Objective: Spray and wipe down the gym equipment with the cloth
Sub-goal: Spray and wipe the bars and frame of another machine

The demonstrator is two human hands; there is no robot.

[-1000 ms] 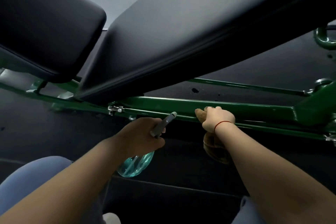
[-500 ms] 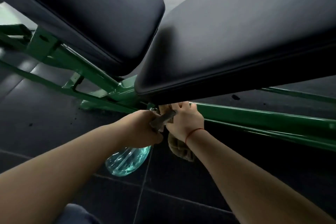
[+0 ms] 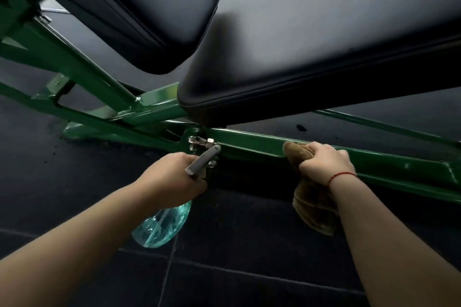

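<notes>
Wiping step in hand: right hand is clenched round a bunched brown cloth and presses it on top of the green frame rail. The cloth's loose end hangs below the rail. Left hand grasps the spray bottle at its neck, just short of the rail. The nozzle points at the rail by the bolt, and the bottle body hangs below. Cannot tell if the trigger is squeezed. Black back pad sits above the rail, seat pad above and left of it. Judged: frame wipe is underway, with rail length left on both sides of the cloth. Next move likely calls for sliding the cloth along the rail with steady pressure. Keep the bottle clear and avoid snagging the bolt.
</notes>
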